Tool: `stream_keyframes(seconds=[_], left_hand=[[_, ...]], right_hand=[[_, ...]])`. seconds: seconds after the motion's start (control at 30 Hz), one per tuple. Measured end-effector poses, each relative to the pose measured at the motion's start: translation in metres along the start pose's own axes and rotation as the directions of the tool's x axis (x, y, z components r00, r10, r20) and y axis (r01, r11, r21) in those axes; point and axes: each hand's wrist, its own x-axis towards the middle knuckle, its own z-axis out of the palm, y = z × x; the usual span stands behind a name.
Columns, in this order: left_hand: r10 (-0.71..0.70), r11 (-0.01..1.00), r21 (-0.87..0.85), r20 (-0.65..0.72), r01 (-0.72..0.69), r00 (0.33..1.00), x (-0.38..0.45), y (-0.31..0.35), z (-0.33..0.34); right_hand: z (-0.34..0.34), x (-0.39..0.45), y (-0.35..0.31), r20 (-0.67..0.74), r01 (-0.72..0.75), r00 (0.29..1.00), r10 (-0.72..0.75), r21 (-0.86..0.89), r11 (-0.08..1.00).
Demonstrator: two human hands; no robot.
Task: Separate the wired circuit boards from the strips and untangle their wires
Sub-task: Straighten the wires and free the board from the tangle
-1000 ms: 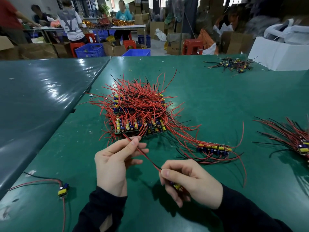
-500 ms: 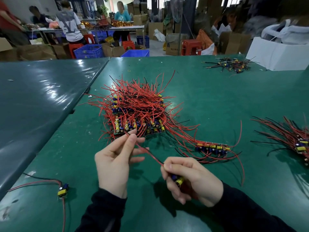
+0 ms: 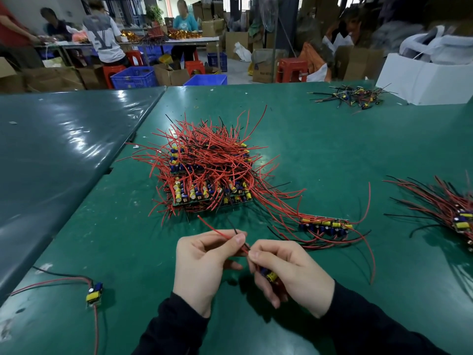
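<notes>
- Left hand [image 3: 202,262] pinches thin red and black insulated wires [image 3: 217,232] between thumb and forefinger.
- Right hand [image 3: 289,270] curls round a small circuit board with yellow cylindrical capacitor [image 3: 270,275], above the glossy green table [image 3: 332,149].

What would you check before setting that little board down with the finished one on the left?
1. Small board held in the right hand: ok.
2. Left hand has a grip on its red wire: ok.
3. Red wire free of the big tangled pile: ok, its tip ends short of it.
4. Black wire free too: ok.
5. Bare table beside the finished board: ok.
6. Wires fully untwisted inside the hands: cannot tell.
</notes>
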Motion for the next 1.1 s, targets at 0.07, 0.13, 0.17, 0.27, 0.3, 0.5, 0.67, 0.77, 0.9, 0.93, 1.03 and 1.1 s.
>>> stream_keyframes(seconds=[0.07,0.13,0.17,0.27,0.3,0.5,0.67,0.77,0.9,0.93,1.03,1.1], left_hand=[[-0.067,0.998,-0.017,0.046,0.068,0.997,0.002,0.004,-0.003],[-0.104,0.993,-0.043,0.080,0.107,0.991,0.004,0.006,-0.006],[-0.096,0.993,-0.059,0.068,0.100,0.993,0.005,0.007,-0.007],[-0.114,0.981,-0.156,0.035,0.118,0.993,0.007,0.009,-0.007],[-0.126,0.971,-0.202,0.014,0.126,0.992,0.008,0.010,-0.008],[-0.066,0.949,-0.315,-0.127,0.023,0.990,0.018,0.017,-0.021],[-0.003,0.944,-0.320,-0.235,-0.074,0.972,0.022,0.019,-0.028],[0.069,0.955,-0.264,-0.241,-0.134,0.968,0.021,0.018,-0.026],[0.084,0.950,-0.271,-0.261,-0.157,0.962,0.022,0.019,-0.029],[0.085,0.948,-0.275,-0.259,-0.158,0.962,0.021,0.019,-0.029],[0.096,0.936,-0.312,-0.223,-0.165,0.970,0.021,0.019,-0.029],[0.108,0.945,-0.284,-0.206,-0.165,0.973,0.021,0.019,-0.029]], right_hand=[[0.002,0.000,0.000,-0.006,0.013,1.000,-0.013,-0.030,0.999],[0.002,-0.001,0.000,-0.002,0.006,1.000,-0.006,-0.031,0.999],[0.002,-0.001,0.000,0.003,0.005,1.000,-0.005,-0.030,1.000],[0.001,-0.002,-0.001,0.022,0.010,1.000,-0.010,-0.024,1.000],[0.001,-0.002,-0.001,0.033,0.011,0.999,-0.010,-0.019,1.000],[0.003,-0.003,-0.001,0.084,0.023,0.996,-0.020,-0.030,0.999],[0.001,-0.003,0.000,0.089,0.021,0.996,-0.015,-0.066,0.998],[-0.004,-0.002,-0.001,0.037,-0.003,0.999,0.007,-0.097,0.995],[-0.006,-0.002,-0.005,-0.008,-0.009,1.000,0.008,-0.151,0.988],[-0.005,-0.003,-0.005,-0.017,-0.001,1.000,-0.002,-0.160,0.987],[-0.002,-0.010,-0.001,-0.190,0.072,0.976,-0.108,-0.190,0.979],[-0.005,-0.018,-0.001,-0.307,0.109,0.931,-0.200,-0.289,0.951]])
